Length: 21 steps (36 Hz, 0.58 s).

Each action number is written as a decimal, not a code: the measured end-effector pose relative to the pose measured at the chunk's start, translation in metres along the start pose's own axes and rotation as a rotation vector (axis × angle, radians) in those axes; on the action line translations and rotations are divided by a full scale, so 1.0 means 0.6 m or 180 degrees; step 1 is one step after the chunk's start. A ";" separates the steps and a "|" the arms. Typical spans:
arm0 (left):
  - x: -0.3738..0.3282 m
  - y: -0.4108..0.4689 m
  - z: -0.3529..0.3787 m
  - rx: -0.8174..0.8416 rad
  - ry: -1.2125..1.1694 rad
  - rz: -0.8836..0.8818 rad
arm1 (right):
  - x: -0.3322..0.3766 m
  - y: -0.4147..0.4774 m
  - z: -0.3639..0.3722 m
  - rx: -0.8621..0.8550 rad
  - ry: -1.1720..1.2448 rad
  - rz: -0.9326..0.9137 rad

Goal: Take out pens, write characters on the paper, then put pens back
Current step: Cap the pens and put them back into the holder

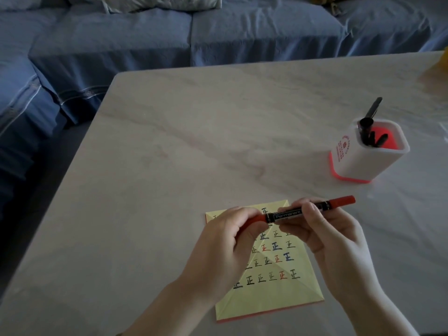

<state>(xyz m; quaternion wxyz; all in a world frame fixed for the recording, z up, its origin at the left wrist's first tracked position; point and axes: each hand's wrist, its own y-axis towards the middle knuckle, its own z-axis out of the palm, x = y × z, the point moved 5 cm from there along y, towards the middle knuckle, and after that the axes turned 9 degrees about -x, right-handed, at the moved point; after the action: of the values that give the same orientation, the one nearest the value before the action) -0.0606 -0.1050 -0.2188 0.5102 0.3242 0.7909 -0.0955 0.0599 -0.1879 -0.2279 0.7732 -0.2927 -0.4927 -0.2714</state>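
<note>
Marker (288, 214) gripped by left hand (218, 243), right hand (339, 238) over paper (278, 301); holder (358, 163) well apart.

Scene is running dim, with a cool blue-grey cast all over. Soft diffuse light is landing on the table (194, 141), brightest across its far right part and fading darker toward the near left corner. Shadows are coming out soft and faint. Red inside of the pen holder (363, 163) is glowing brighter than anything around it. Far-side sofa (121, 37) is sitting dark and slightly soft. Wide lens is bowing the table edges; far right margin is smearing into blur. Label on the marker (288, 213) is reading sharp, characters on the paper (278, 299) are showing legible, a bit noisy.
</note>
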 end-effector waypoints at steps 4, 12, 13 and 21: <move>-0.003 0.002 0.002 0.0127 -0.0355 -0.0353 | 0.002 -0.002 -0.002 0.0130 0.0052 -0.0074; 0.005 0.014 0.018 0.0453 -0.0670 -0.0752 | -0.017 -0.003 -0.019 -0.0045 0.0262 0.0027; -0.002 0.017 0.020 0.0358 -0.0485 -0.0476 | -0.018 -0.001 -0.021 -0.0088 0.0396 0.0078; -0.028 0.043 0.060 -0.0108 0.0584 0.0953 | 0.006 0.025 -0.049 -0.0422 0.0608 0.0146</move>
<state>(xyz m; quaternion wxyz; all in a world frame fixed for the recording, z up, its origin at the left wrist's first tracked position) -0.0132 -0.1096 -0.2161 0.4498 0.4370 0.7785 0.0249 0.0896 -0.1991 -0.2376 0.8016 -0.3272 -0.3910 -0.3123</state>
